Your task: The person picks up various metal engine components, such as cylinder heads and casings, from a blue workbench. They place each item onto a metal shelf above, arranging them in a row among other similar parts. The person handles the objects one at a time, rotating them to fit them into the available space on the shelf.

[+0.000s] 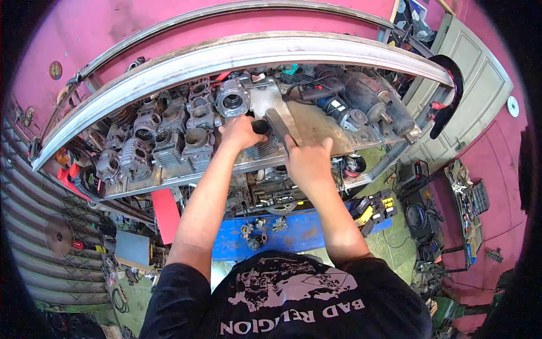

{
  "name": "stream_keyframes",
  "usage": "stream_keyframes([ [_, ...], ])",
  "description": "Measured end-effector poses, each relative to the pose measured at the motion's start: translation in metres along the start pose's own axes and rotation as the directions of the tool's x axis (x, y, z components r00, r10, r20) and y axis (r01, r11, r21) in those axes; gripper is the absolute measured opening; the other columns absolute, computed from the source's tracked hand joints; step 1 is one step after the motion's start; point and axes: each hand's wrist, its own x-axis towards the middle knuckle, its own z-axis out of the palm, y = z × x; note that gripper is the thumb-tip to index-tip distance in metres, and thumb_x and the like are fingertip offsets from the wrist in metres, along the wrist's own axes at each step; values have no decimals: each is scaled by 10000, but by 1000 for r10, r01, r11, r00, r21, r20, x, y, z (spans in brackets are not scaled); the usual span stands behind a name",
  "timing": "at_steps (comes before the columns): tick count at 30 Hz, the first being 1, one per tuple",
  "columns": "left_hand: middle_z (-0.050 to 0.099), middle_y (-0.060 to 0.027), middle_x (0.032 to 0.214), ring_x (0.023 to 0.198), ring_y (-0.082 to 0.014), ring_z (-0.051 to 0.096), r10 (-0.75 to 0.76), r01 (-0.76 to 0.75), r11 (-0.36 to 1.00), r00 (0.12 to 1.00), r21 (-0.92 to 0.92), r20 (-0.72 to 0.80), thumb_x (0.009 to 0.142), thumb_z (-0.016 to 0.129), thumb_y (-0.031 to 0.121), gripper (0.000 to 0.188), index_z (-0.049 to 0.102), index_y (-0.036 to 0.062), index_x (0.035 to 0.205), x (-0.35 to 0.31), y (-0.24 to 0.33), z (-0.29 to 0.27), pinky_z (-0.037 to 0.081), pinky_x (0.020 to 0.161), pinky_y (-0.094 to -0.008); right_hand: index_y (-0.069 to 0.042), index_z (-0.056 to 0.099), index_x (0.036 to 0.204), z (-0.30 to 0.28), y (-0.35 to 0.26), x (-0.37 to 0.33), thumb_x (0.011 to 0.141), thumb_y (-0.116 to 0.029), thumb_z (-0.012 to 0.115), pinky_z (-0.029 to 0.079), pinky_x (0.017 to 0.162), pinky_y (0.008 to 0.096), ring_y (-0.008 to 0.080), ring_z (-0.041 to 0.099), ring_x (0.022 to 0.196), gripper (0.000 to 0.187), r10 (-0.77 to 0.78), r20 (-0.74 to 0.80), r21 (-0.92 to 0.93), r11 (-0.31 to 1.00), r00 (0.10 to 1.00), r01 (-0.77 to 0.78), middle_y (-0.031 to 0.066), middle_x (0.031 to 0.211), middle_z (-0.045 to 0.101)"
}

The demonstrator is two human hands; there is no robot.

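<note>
Forearms (206, 198) were stretched upward from the lower frame. At the frame's centre, a finned cylinder (263, 149) was grasped by the curled left hand (241, 133); a dark flat bar (277, 123) was clasped by the right hand (308, 165), its thumb (327, 145) spread aside.

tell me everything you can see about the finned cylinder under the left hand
The finned cylinder looks like dull grey metal, with a stack of thin cooling fins showing on its near side and a dark round bore opening upward. It appears to stand upright near the front edge of the crowded shelf. The left hand holds it from the left, thumb beside the bore. A flat dark bar lies close against its right side; whether they touch is unclear. Its underside is hidden.
</note>
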Motion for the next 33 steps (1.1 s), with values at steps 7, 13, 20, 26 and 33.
stream_keyframes([
  [7,741,-123,1230,1213,-347,660,25,-25,1000,1000,-3,-8,655,910,485,685,751,176,1245,2,4,-2,398,1065,-695,-166,634,1408,27,30,32,878,-286,702,370,919,528,298,727,846,547,-1,21,215,977,1000,-4,118,831,754],
  [13,756,-165,1153,1147,-346,692,57,-57,998,998,0,-10,648,909,475,663,766,141,1204,9,-1,1,494,1029,-563,-184,612,1431,11,18,15,879,-228,681,372,911,527,302,726,746,558,-15,21,22,1000,1000,15,95,776,745],
  [20,757,-188,1132,1097,-345,713,82,-83,997,995,-11,-49,629,904,472,672,770,114,1181,12,-4,4,539,995,-455,-104,588,1444,16,2,4,875,-138,596,361,917,568,345,699,752,569,11,-28,21,1000,1000,-11,130,772,737],
  [26,761,-172,1142,1118,-349,708,144,-144,989,990,-41,10,614,900,512,705,775,98,1171,28,-13,10,461,1041,-622,-70,589,1442,41,9,22,945,-173,559,337,948,565,320,716,871,508,22,20,129,991,1000,-24,147,770,736],
  [33,775,-151,1089,1090,-329,717,-34,28,997,995,-65,-92,613,885,590,683,799,111,1092,-9,7,4,402,1040,-650,-139,562,1466,-16,9,-15,943,-298,659,376,909,552,339,725,864,555,13,153,126,991,988,-33,152,896,760],
])
